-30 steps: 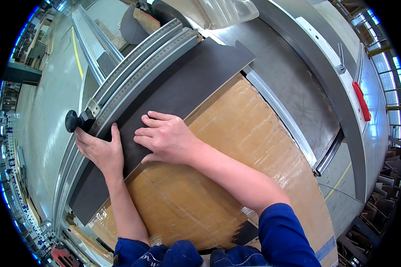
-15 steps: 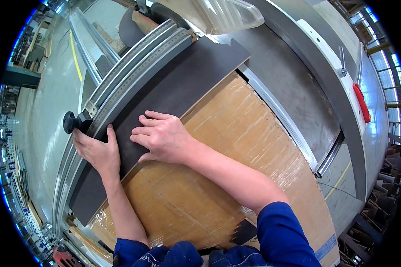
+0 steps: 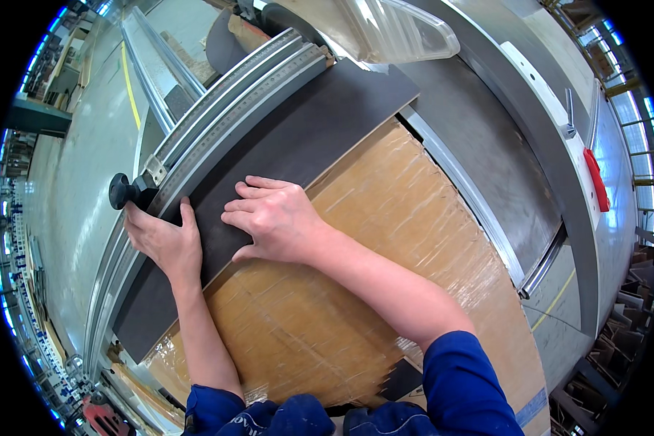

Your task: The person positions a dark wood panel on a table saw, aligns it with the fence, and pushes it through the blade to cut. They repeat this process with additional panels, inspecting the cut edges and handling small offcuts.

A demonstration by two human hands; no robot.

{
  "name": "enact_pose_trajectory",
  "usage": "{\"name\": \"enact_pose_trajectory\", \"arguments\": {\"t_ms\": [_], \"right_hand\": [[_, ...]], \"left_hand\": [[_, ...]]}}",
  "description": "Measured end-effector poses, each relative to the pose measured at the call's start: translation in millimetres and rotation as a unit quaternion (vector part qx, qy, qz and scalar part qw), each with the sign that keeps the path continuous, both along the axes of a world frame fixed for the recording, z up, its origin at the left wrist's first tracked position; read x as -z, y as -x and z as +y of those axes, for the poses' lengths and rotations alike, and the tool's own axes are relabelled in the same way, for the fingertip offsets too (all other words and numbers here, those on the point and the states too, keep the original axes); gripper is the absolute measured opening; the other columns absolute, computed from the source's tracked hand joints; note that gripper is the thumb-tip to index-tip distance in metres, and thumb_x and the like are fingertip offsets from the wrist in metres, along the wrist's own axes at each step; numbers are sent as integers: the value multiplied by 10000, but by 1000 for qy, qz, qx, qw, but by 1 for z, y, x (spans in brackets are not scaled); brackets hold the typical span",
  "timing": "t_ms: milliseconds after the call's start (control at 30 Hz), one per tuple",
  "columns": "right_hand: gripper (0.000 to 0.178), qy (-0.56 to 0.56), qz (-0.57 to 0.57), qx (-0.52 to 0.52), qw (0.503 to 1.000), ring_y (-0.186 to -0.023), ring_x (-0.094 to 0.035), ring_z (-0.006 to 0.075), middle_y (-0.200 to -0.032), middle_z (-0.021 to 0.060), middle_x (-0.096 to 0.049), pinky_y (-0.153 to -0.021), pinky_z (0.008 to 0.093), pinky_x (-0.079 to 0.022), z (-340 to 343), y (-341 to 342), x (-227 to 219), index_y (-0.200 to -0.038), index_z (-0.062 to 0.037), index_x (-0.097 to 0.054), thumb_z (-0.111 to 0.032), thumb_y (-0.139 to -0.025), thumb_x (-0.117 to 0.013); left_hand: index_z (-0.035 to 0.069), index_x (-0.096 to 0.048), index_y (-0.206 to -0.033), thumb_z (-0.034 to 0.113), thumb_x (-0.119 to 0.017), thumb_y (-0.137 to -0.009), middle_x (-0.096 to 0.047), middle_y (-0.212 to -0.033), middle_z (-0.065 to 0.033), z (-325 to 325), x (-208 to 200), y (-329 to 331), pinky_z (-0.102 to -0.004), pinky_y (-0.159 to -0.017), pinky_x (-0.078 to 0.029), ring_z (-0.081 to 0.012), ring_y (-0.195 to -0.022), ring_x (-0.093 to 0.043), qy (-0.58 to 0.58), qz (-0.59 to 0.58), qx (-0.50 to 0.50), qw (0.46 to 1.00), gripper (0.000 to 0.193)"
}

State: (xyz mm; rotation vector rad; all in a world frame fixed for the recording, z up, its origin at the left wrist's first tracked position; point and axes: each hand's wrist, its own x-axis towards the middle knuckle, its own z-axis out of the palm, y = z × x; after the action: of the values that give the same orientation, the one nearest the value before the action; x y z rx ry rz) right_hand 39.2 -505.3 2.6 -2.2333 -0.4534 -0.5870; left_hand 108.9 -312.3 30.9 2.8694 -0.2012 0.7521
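Workshop, panel-working type, as was shown by a graduated metal fence (image 3: 276, 87), clear plastic guard (image 3: 407, 33), grey metal tabletop (image 3: 487, 138), yellow line (image 3: 131, 87) that marked the floor (image 3: 87, 189), brown panels (image 3: 628, 294) stored at right.

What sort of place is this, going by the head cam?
Probably a woodworking or panel-cutting shop. Signs: a ruled metal fence along a dark flat panel, a clear plastic hood that looks like a saw guard, and what look like stacked board pieces at far right.

Well right of the right hand (image 3: 277, 224) sits a curved red piece (image 3: 596, 180); ahead-right, a clear plastic guard (image 3: 403, 30); ahead-left, a yellow floor line (image 3: 130, 87).
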Motion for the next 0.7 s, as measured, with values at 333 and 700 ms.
{"name": "enact_pose_trajectory", "arguments": {"t_ms": [333,700], "right_hand": [[594,3,6,1,1000,-1109,-701,263,-1073,31,-765,-1056,405,-522,-2,0,-3,-991,-90,-778,-407,-509,-916],[598,7,-6,-9,1000,-1110,-700,271,-1078,41,-762,-1058,410,-518,-4,0,1,-1005,-81,-768,-396,-517,-912]], "left_hand": [[-85,-268,-1507,298,-788,-842,-438,-1384,-272,-1,-1,1,-527,-1148,-264,-418,-1353,-384,-1,-7,10,1000,927],[-87,-269,-1505,310,-784,-842,-433,-1391,-273,0,5,2,-525,-1155,-259,-421,-1354,-386,-3,-19,6,1000,930]]}}
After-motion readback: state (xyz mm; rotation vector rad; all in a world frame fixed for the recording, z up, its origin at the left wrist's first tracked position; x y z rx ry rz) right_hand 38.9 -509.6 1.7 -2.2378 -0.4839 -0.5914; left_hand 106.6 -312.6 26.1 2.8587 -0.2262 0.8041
